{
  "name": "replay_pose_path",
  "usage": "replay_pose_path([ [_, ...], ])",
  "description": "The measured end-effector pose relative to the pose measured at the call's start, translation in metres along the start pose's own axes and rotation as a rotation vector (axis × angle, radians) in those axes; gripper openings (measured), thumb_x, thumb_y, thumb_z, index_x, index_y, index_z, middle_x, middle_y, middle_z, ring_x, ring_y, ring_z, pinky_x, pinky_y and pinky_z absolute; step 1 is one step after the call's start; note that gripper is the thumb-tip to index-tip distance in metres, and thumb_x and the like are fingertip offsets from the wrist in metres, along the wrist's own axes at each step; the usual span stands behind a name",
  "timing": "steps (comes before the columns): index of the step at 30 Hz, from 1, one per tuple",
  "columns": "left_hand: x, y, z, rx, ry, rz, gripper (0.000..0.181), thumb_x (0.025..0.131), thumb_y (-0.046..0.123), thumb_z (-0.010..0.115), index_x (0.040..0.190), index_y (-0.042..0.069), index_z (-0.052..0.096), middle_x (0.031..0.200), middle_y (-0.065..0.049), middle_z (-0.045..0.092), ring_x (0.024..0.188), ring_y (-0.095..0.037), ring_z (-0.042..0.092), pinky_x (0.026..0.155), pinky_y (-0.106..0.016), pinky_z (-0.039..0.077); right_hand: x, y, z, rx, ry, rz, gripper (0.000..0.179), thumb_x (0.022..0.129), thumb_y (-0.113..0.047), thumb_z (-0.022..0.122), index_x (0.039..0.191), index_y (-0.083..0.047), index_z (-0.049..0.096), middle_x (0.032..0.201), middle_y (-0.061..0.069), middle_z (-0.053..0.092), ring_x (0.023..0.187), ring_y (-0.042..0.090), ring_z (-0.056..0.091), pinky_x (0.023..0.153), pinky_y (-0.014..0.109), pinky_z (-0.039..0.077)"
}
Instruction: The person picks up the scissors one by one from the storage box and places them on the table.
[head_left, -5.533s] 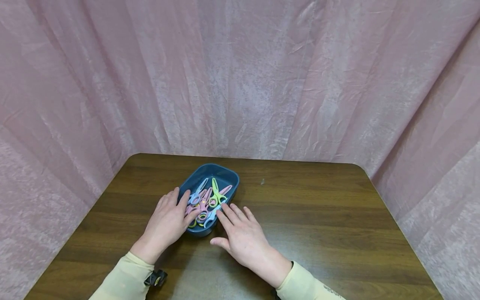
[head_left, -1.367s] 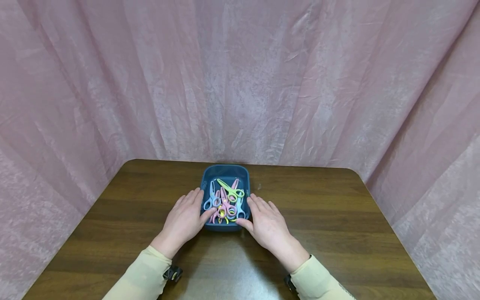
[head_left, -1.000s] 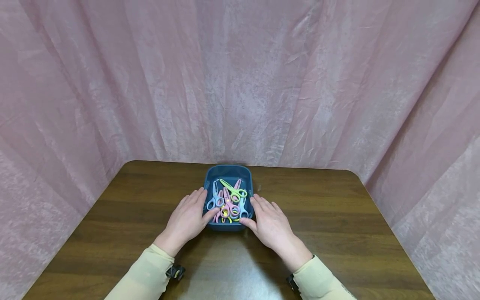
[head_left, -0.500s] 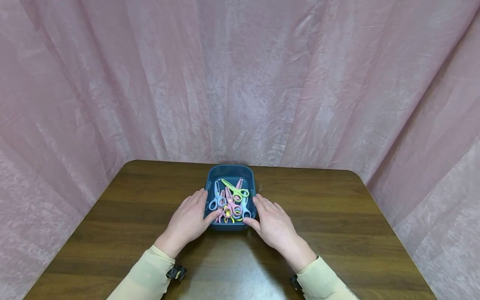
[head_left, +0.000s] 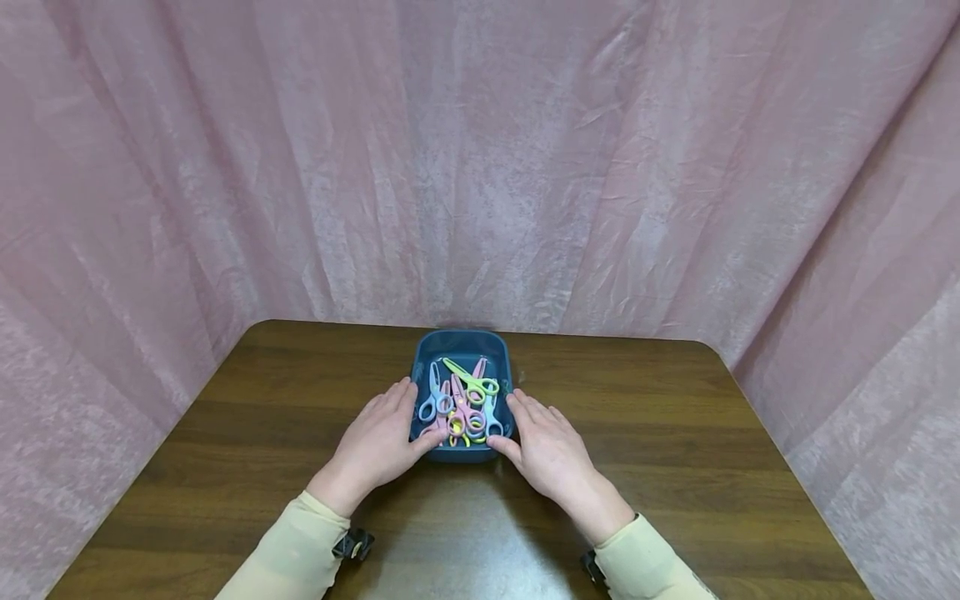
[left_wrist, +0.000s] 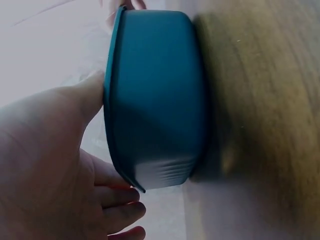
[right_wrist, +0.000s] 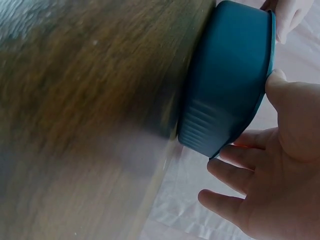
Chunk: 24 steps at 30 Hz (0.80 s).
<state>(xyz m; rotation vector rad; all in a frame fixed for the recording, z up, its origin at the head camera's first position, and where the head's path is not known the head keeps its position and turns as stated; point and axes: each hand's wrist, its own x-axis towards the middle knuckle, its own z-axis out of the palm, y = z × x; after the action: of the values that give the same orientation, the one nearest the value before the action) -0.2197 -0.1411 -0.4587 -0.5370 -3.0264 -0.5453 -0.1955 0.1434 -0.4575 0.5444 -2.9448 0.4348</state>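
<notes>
A dark blue plastic bin (head_left: 462, 335) sits squarely near the table's far edge. It holds several small scissors: green scissors (head_left: 472, 383) lie across the top, with blue scissors (head_left: 436, 392) on the left and pink scissors (head_left: 459, 402) in the middle. My left hand (head_left: 378, 437) touches the bin's left side, its thumb at the near left corner over the rim. On the opposite side my right hand (head_left: 552, 447) rests its fingertips, thumb on the near right corner. Both hands have fingers fairly straight; the right wrist view shows the right thumb (right_wrist: 276, 82) against the rim.
The brown wooden table (head_left: 675, 450) extends to both sides and in front of the bin. Pink curtains (head_left: 480, 167) hang right behind its far edge and along the sides. Pale sleeves and a dark wrist strap (head_left: 352, 545) show at the forearms.
Since the oldest frame the bin has turned from a slant to straight and shifted right, the right hand moving with it. Over the last half second only the left thumb has shifted slightly.
</notes>
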Motion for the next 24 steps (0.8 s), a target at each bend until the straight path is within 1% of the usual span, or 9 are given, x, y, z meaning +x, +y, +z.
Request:
replay_pose_path([
  [5, -0.0012, 0.0017, 0.0027, 0.041, 0.030, -0.002, 0.101, 0.103, 0.069, 0.066, 0.164, -0.008, 0.043, 0.171, -0.028, 0.040, 0.159, -0.045, 0.039, 0.130, -0.059, 0.030, 0.0004, 0.0001, 0.0026, -0.016, 0.005, -0.001, 0.079, 0.109, -0.057, 0.064, 0.162, 0.000, 0.052, 0.166, 0.020, 0.052, 0.150, 0.040, 0.053, 0.125, 0.061, 0.038],
  [9, -0.0038, 0.0021, 0.0023, 0.050, 0.041, 0.010, 0.099, 0.103, 0.067, 0.068, 0.162, -0.009, 0.046, 0.168, -0.030, 0.043, 0.157, -0.046, 0.042, 0.129, -0.060, 0.032, 0.0004, -0.0005, 0.0035, -0.020, 0.012, -0.004, 0.078, 0.109, -0.056, 0.064, 0.162, 0.000, 0.052, 0.166, 0.020, 0.052, 0.150, 0.040, 0.053, 0.124, 0.061, 0.039],
  [12, -0.0063, 0.0014, 0.0003, 0.032, 0.024, 0.017, 0.100, 0.102, 0.066, 0.070, 0.162, -0.010, 0.045, 0.169, -0.031, 0.042, 0.156, -0.047, 0.043, 0.128, -0.060, 0.033, 0.0003, -0.0006, 0.0042, -0.019, 0.009, -0.005, 0.078, 0.109, -0.056, 0.064, 0.162, 0.000, 0.052, 0.165, 0.020, 0.053, 0.150, 0.039, 0.053, 0.124, 0.062, 0.039],
  [17, -0.0083, -0.0005, -0.0034, -0.003, -0.014, 0.024, 0.107, 0.099, 0.069, 0.071, 0.164, -0.010, 0.041, 0.172, -0.030, 0.037, 0.158, -0.046, 0.040, 0.128, -0.060, 0.034, -0.0002, -0.0002, 0.0035, -0.015, -0.001, -0.006, 0.078, 0.110, -0.056, 0.064, 0.162, 0.000, 0.051, 0.165, 0.020, 0.053, 0.151, 0.039, 0.052, 0.124, 0.061, 0.039],
  [21, -0.0067, -0.0005, -0.0031, -0.001, -0.018, 0.030, 0.108, 0.099, 0.072, 0.070, 0.164, -0.009, 0.042, 0.173, -0.029, 0.036, 0.159, -0.046, 0.039, 0.128, -0.060, 0.034, -0.0001, 0.0005, -0.0002, -0.019, -0.002, -0.014, 0.078, 0.109, -0.056, 0.065, 0.162, 0.000, 0.052, 0.165, 0.020, 0.053, 0.151, 0.039, 0.052, 0.124, 0.061, 0.039],
  [24, -0.0056, -0.0002, -0.0016, 0.009, -0.020, 0.021, 0.108, 0.099, 0.073, 0.069, 0.164, -0.009, 0.043, 0.173, -0.029, 0.036, 0.159, -0.045, 0.038, 0.128, -0.059, 0.033, 0.0014, 0.0011, -0.0029, -0.044, 0.014, -0.039, 0.077, 0.108, -0.056, 0.066, 0.159, 0.001, 0.055, 0.164, 0.021, 0.054, 0.151, 0.040, 0.052, 0.124, 0.061, 0.040],
])
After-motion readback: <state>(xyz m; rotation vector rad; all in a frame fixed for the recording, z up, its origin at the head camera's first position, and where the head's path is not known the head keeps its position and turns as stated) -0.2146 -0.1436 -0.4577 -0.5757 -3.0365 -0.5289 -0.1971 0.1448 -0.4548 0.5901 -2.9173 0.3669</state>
